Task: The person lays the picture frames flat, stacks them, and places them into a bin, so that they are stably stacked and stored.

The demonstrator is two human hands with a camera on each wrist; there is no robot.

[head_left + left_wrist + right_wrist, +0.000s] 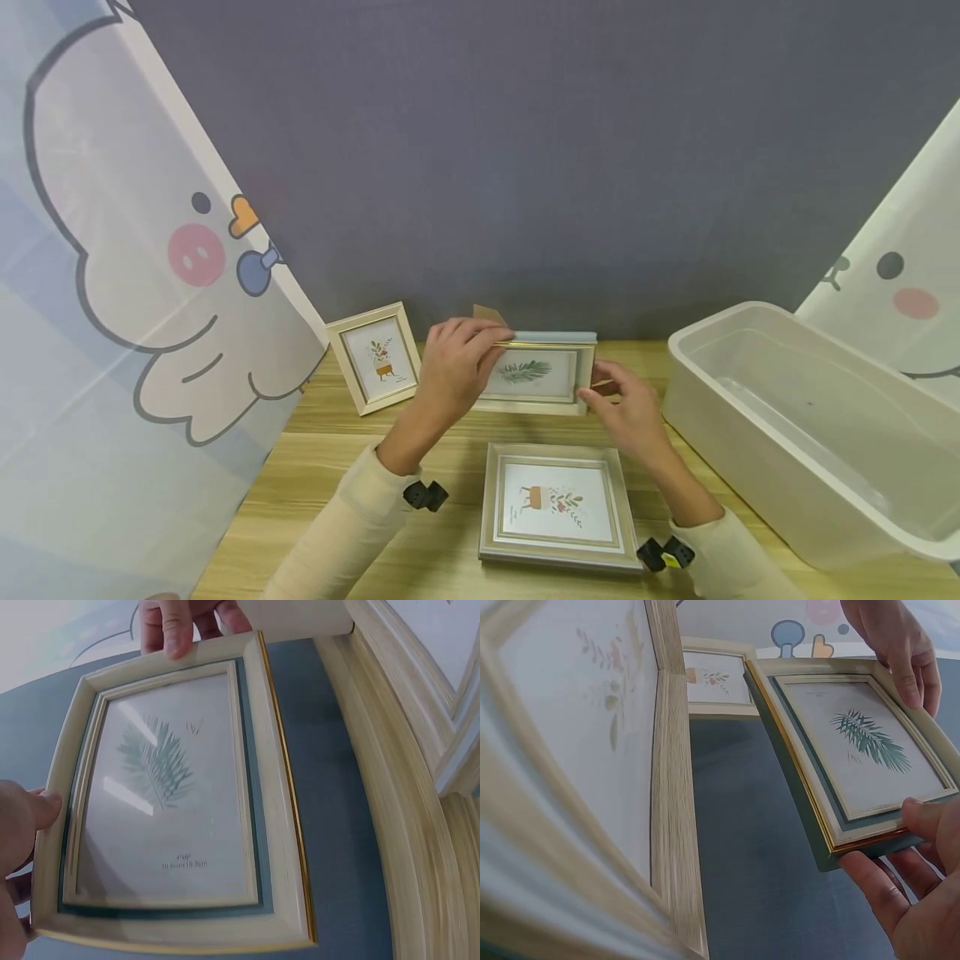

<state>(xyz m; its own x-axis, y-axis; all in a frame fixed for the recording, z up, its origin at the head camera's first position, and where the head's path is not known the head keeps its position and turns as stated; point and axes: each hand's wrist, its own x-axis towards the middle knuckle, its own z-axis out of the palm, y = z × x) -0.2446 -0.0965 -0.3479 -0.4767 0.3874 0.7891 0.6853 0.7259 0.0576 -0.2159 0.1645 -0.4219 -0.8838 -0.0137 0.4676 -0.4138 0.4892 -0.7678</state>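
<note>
Both hands hold a cream picture frame [582,375] with a gold edge and a green leaf print, turned sideways near the back of the table. My left hand [459,358] grips its left part from above; in the left wrist view, the thumb [49,808] lies over the rim. At the other end, my right hand [626,408] pinches the border, with the thumb [922,817] in front and fingers behind. A brown flap [489,314] sticks up behind the frame. Whether the frame's lower edge touches the table cannot be told.
Left of the hands, a smaller cream frame [351,367] with a plant print stands upright. A larger beige frame [555,546] lies face up in front, its print sideways. A deep white bin [750,467] stands at the right. A grey wall [540,167] rises behind the wooden table [300,467].
</note>
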